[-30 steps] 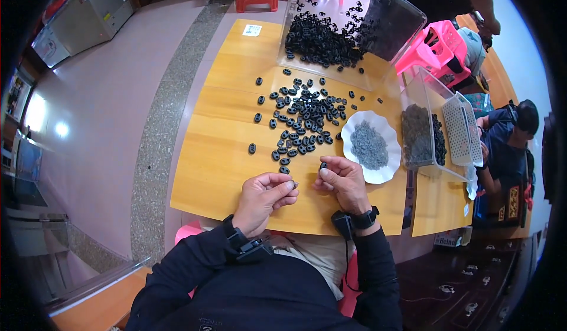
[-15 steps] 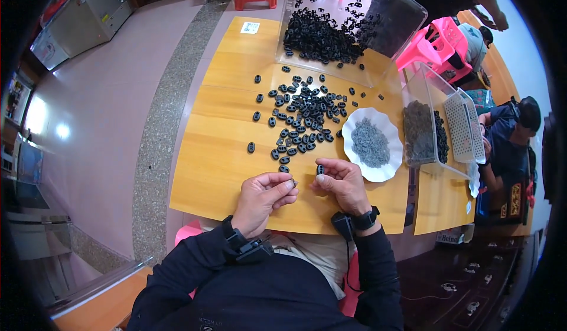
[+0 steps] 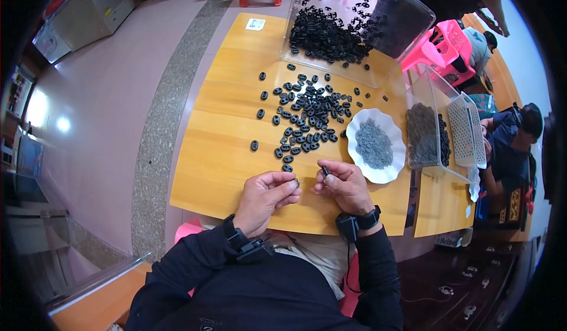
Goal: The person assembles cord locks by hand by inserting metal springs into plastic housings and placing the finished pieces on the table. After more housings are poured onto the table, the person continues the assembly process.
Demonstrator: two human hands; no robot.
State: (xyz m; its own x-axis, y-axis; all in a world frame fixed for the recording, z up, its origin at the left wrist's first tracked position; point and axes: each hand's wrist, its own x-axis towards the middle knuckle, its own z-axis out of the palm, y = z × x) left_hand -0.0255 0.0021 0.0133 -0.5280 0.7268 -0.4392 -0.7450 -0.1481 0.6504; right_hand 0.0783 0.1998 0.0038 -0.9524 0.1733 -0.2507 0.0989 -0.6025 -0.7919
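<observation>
My left hand [image 3: 269, 198] is closed in a pinch near the table's front edge. Between its fingertips is a small dark piece [image 3: 297, 182] with a thin, light bit sticking out; the fingers mostly hide it. To its right, my right hand [image 3: 347, 190] grips a black oval cord lock [image 3: 325, 170] between thumb and forefinger, tilted and seen edge-on. The two hands are a short gap apart. Just beyond them, a loose pile of black two-hole cord locks [image 3: 313, 108] lies on the wooden table [image 3: 221, 171]. A scalloped white plate [image 3: 394, 173] holds many small grey metal pieces, apparently springs [image 3: 374, 145].
A large clear bin [image 3: 407, 47] with many black pieces stands at the far side. Right of the plate are a clear box [image 3: 426, 162] of dark parts and a white perforated basket [image 3: 466, 133]. Another person [image 3: 512, 145] sits at right, near pink chairs [image 3: 440, 47].
The cord lock in my right hand has turned from face-up to edge-on. My left fingertips have edged slightly right, and a thin bit now shows there. The whole view has shifted slightly.
</observation>
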